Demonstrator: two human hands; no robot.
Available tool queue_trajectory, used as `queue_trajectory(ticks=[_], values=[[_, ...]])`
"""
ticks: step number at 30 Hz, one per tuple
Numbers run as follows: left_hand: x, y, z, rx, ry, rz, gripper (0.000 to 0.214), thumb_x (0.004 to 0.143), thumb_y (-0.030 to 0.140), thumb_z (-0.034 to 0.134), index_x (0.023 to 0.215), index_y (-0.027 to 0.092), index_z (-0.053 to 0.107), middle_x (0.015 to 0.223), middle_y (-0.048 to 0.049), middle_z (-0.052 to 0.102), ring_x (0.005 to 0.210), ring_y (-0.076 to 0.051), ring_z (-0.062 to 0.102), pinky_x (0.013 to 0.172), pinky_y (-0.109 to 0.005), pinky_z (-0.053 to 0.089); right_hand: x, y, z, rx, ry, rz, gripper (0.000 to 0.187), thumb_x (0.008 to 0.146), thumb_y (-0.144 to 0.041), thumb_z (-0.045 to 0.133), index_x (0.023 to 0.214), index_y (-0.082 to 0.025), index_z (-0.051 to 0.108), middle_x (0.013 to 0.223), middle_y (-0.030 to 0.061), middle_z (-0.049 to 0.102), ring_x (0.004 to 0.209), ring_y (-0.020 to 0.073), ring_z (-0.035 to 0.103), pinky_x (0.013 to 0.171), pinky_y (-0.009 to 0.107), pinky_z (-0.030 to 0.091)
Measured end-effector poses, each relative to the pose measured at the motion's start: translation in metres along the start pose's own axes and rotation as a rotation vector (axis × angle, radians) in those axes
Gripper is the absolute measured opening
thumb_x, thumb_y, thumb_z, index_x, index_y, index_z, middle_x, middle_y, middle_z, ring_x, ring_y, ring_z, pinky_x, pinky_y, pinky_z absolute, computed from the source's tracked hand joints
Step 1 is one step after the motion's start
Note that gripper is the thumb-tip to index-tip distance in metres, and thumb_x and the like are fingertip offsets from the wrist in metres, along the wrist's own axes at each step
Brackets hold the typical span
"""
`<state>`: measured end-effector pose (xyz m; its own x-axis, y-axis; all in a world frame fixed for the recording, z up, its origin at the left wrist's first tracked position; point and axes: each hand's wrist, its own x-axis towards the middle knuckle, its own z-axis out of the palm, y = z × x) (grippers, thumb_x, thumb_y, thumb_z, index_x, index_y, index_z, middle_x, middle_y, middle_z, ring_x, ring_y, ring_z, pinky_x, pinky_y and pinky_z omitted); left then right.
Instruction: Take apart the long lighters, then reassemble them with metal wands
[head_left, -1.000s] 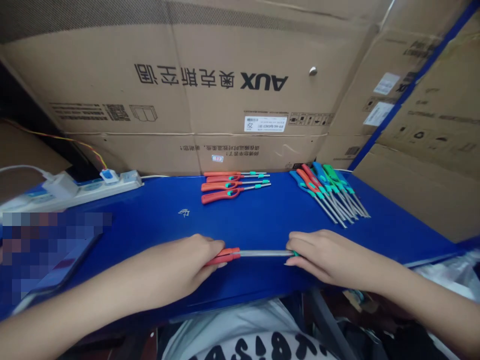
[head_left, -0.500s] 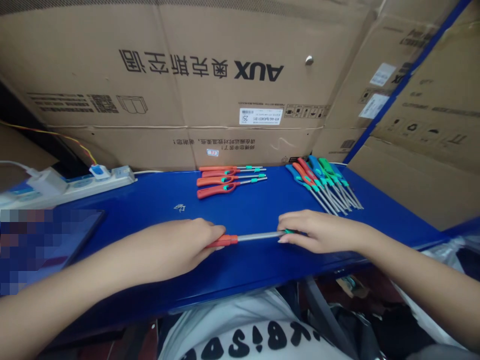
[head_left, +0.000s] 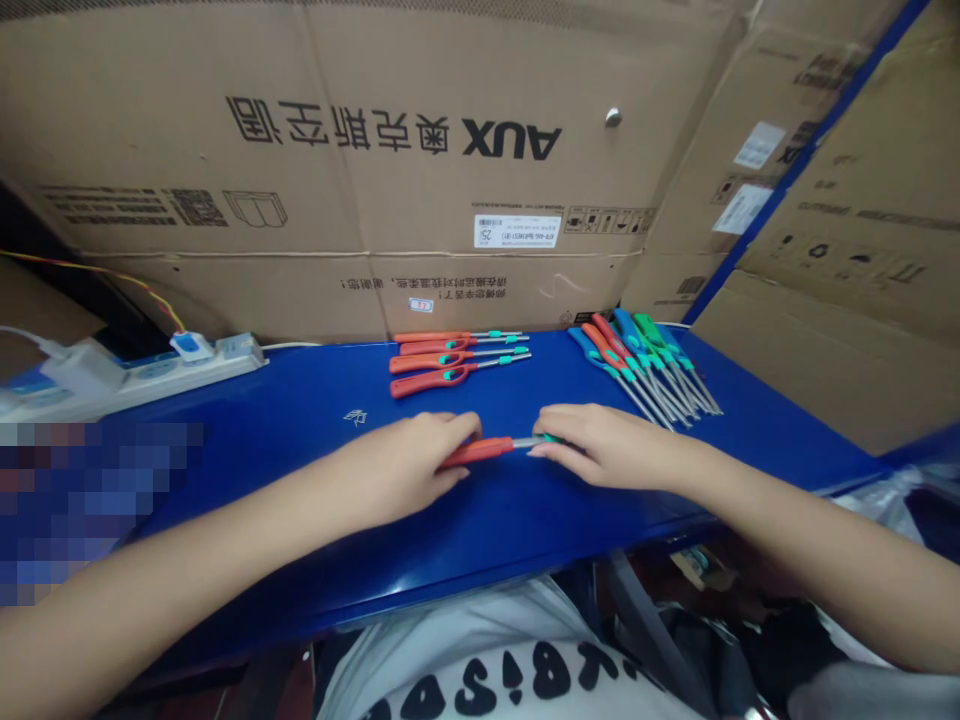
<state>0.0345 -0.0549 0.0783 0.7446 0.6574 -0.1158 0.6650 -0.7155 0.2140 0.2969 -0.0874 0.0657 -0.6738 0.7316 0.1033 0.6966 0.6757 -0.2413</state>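
Note:
An orange-handled lighter wand [head_left: 484, 451] with a metal tube lies across the blue table [head_left: 300, 420]. My left hand [head_left: 409, 465] grips its orange handle end. My right hand [head_left: 600, 445] pinches the green-tipped metal end. Just beyond them lies a neat row of several orange lighter wands [head_left: 450, 357], handles to the left. To the right rests a fanned group of blue, red and green lighter wands [head_left: 645, 365].
Large cardboard boxes [head_left: 397, 170] wall the table's back and right side. A white power strip [head_left: 142, 375] with plugs lies at the back left. A blurred flat item [head_left: 82, 500] sits at the left front edge.
Both hands have carried the orange wand away from the front edge toward the orange row. My hands have come closer together along it.

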Motion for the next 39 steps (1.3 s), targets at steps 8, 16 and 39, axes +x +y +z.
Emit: queue_trajectory(ticks=[8, 16, 39], values=[[0.041, -0.063, -0.003, 0.262, 0.208, 0.027, 0.034, 0.101, 0.044, 0.039, 0.125, 0.024, 0.052, 0.116, -0.0101, 0.069, 0.098, -0.025, 0.068, 0.076, -0.029, 0.048, 0.008, 0.074, 0.003, -0.103, 0.122, 0.59, 0.046, 0.106, -0.045, 0.032, 0.111, -0.011, 0.063, 0.114, 0.0195, 0.067, 0.107, 0.0277, 0.063, 0.094, 0.039, 0.046], [0.084, -0.113, -0.016, 0.207, 0.18, -0.194, 0.043, 0.089, 0.055, 0.051, 0.113, 0.02, 0.053, 0.098, -0.0103, 0.071, 0.088, -0.028, 0.068, 0.065, -0.028, 0.041, -0.007, 0.117, 0.017, -0.379, -0.048, 1.039, 0.037, 0.099, -0.023, 0.041, 0.128, -0.003, 0.053, 0.114, 0.0295, 0.066, 0.103, 0.0384, 0.068, 0.081, 0.046, 0.051], [0.056, 0.022, 0.019, 0.283, 0.218, 0.372, 0.023, 0.098, 0.033, 0.054, 0.11, 0.013, 0.058, 0.091, -0.0108, 0.072, 0.079, -0.026, 0.07, 0.068, -0.034, 0.052, -0.007, -0.012, 0.005, -0.25, 0.123, 0.054, 0.027, 0.103, -0.03, 0.043, 0.098, -0.014, 0.063, 0.089, 0.0103, 0.067, 0.076, 0.0208, 0.061, 0.068, 0.031, 0.041]])
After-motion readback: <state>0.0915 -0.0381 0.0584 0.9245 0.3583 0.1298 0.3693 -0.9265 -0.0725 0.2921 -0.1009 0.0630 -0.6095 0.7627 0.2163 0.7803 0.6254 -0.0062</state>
